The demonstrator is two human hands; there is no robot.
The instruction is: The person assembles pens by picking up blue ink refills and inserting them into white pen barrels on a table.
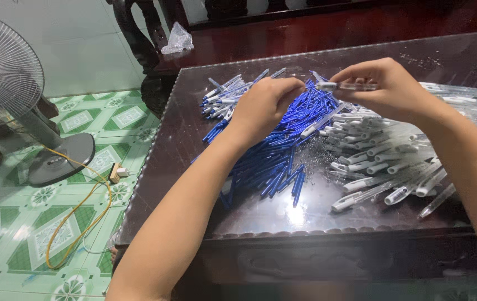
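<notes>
Both forearms are reaching in over the near carved edge of the dark wooden table [260, 262].

Left hand [263, 106] is curling shut over the pile of blue pen refills [274, 156], fingertips pinching toward a refill end; can't tell exactly how many it's gripping.

Right hand [386, 86] is closing on a clear pen barrel [347, 86], holding it level above both piles and pointing it at the left hand.

Clear pen barrels with white ends [386, 161] are lying to the right, with small metal springs [319, 150] scattered between the heaps.

Risks, as I judge them:
- glass top [194, 139] is slick, so loose barrels near the front edge could be rolling off
- springs are tiny, and an elbow sweeping past could be scattering them
- glare spot is sitting near the front, making clear parts harder to see

Further out: green patterned floor tiles [26, 223], yellow cable [76, 212] looping across them, standing fan [4, 78] at left, crumpled plastic bag [178, 39] on the dark wooden bench behind.
</notes>
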